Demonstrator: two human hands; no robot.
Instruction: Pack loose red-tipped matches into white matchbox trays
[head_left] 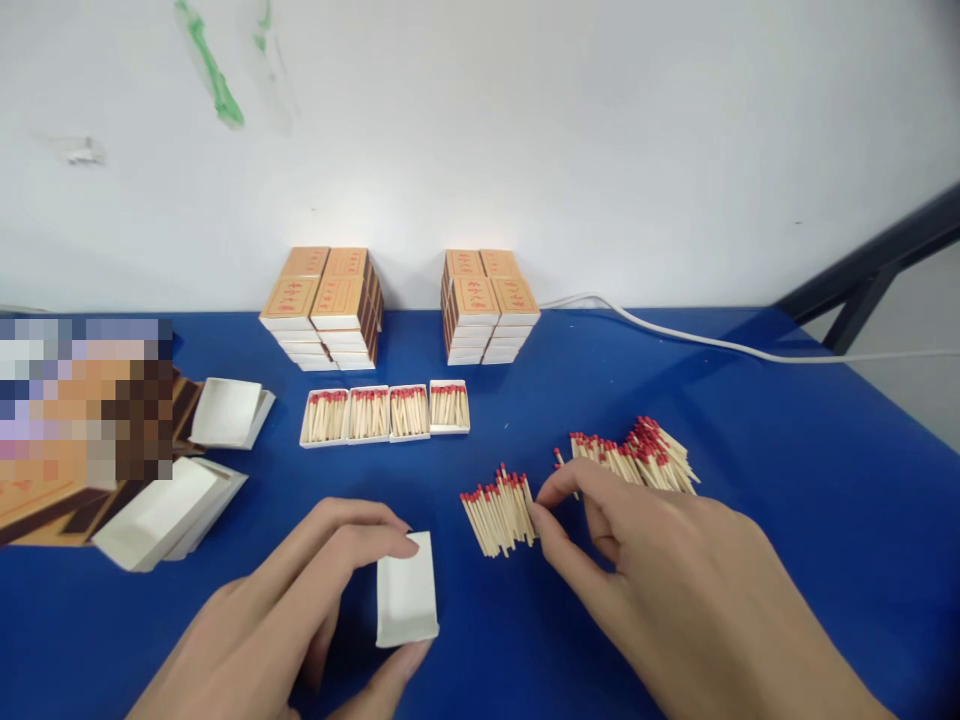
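Observation:
My left hand (300, 600) grips an empty white matchbox tray (406, 592) between fingers and thumb, resting on the blue table (787, 520). My right hand (660, 570) lies just to its right, with curled fingertips touching the right edge of a small bundle of red-tipped matches (499, 510). A larger loose pile of matches (637, 455) sits right behind the right hand.
Several filled trays (386, 412) stand in a row further back. Two stacks of closed matchboxes (324, 305) (487, 303) stand against the white wall. Empty white trays (169, 510) (229, 412) and flat sleeves lie at the left. A white cable (675, 335) runs along the back right.

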